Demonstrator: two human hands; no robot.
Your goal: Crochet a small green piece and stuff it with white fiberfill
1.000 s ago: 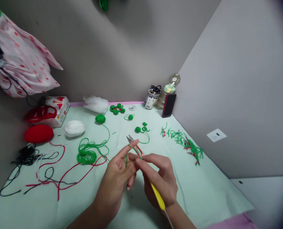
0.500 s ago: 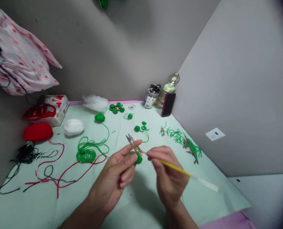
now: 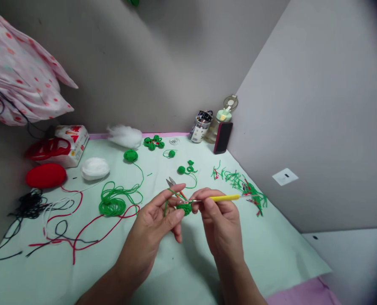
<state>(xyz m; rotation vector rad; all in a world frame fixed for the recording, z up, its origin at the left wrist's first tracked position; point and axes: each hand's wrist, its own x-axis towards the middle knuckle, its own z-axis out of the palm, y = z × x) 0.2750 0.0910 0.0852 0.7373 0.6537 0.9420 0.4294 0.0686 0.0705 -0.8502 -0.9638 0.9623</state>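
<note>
Between thumb and fingers my left hand (image 3: 158, 216) pinches a small green crochet piece (image 3: 184, 208), and green yarn runs up over its raised index finger. My right hand (image 3: 222, 220) grips a crochet hook (image 3: 225, 198) with a yellow handle. The hook lies nearly level, its metal tip at the top of the green piece. Just beyond the fingers rest small scissors (image 3: 172, 182), their blades showing and their handles partly hidden by my left hand. To the left is a loose coil of green yarn (image 3: 114, 203), with a strand leading to a green yarn ball (image 3: 130, 156).
Red yarn (image 3: 46, 176), white yarn (image 3: 95, 168) and tangled black cord (image 3: 31, 204) lie at left. White stuffing (image 3: 125, 136) and green crocheted pieces (image 3: 153, 142) sit at the back. Yarn scraps (image 3: 242, 184) lie right, below a phone (image 3: 223, 137) and a bottle (image 3: 216, 127).
The hook has swung from a downward slant to nearly level, with its tip now against the green piece. My right hand has turned and moved slightly closer to my left.
</note>
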